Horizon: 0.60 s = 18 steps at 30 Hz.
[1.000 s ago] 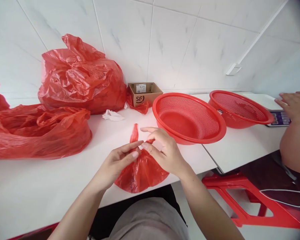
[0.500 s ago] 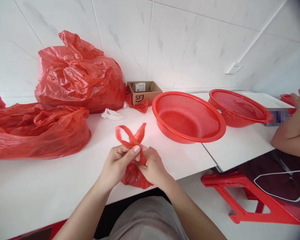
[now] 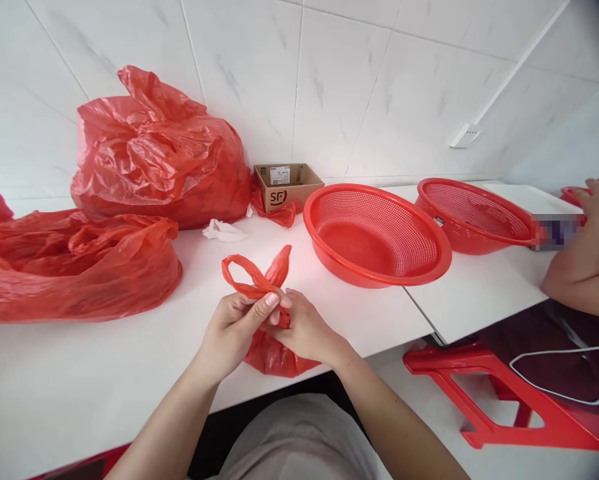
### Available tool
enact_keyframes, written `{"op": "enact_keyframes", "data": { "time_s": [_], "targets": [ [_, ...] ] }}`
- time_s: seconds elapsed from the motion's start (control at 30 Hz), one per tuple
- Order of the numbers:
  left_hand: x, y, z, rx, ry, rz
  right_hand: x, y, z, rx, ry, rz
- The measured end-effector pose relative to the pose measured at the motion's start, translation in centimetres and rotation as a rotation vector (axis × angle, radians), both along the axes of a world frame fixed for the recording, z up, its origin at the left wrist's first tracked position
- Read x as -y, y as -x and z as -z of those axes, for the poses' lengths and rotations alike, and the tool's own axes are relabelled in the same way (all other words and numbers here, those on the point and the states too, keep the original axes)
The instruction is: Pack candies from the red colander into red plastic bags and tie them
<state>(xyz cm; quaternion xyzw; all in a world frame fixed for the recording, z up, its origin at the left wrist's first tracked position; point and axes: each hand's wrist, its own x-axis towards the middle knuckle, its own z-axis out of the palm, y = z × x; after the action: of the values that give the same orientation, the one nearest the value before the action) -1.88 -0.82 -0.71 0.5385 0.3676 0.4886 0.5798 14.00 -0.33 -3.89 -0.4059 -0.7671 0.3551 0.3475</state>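
Observation:
Between my hands is a small red plastic bag (image 3: pixel 278 357), its lower part resting at the table's front edge. My left hand (image 3: pixel 236 327) pinches the bag's twisted neck with thumb and fingers. From the other side my right hand (image 3: pixel 306 327) closes on the same neck, just below the crossed handles. One handle stands up as a loop on the left, and the other end points up to the right. What the bag contains cannot be made out, and some of my right fingers are hidden behind the plastic.
A large filled red bag (image 3: pixel 159 160) and a slumped red bag (image 3: pixel 74 273) lie to the left. Near the wall stands a small cardboard box (image 3: pixel 284 197). Two red colanders (image 3: pixel 324 257), (image 3: pixel 479 243) sit on the right, beyond which is another person's arm (image 3: pixel 586 247). A red stool (image 3: pixel 509 393) stands below.
The left handle loop has opened wider and leans further left. My right hand has shifted slightly around the neck, and the bag's body spreads more to the right.

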Motion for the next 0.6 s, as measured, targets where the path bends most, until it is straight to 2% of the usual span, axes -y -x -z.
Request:
{"op": "enact_keyframes", "data": {
  "time_s": [0.1, 0.23, 0.3, 0.37, 0.47, 0.53, 0.6],
  "targets": [
    [-0.2, 0.8, 0.0, -0.020, -0.060, -0.051, -0.7, -0.9, -0.1, 0.058, 0.058, -0.008],
    [-0.2, 1.0, 0.0, -0.072, -0.123, 0.006, -1.6, -1.8, -2.2, -0.347, 0.222, -0.161],
    [0.1, 0.6, -0.2, -0.110, -0.144, 0.062, -2.1, -1.4, -3.3, -0.465, 0.244, -0.184],
    [0.3, 0.0, -0.4, -0.121, -0.163, 0.067, -2.7, -0.8, -4.0, -0.501, 0.188, -0.104],
    [0.3, -0.4, -0.4, -0.088, -0.189, -0.007, -3.0, -0.1, -4.7, -0.569, 0.033, 0.081],
    [0.1, -0.4, -0.1, -0.047, -0.190, -0.076, -2.7, 0.0, -4.9, -0.636, 0.047, 0.103],
    [-0.2, -0.3, 0.3, -0.009, -0.172, -0.140, -1.9, 0.1, -5.1, -0.741, 0.129, 0.069]
  ]
}}
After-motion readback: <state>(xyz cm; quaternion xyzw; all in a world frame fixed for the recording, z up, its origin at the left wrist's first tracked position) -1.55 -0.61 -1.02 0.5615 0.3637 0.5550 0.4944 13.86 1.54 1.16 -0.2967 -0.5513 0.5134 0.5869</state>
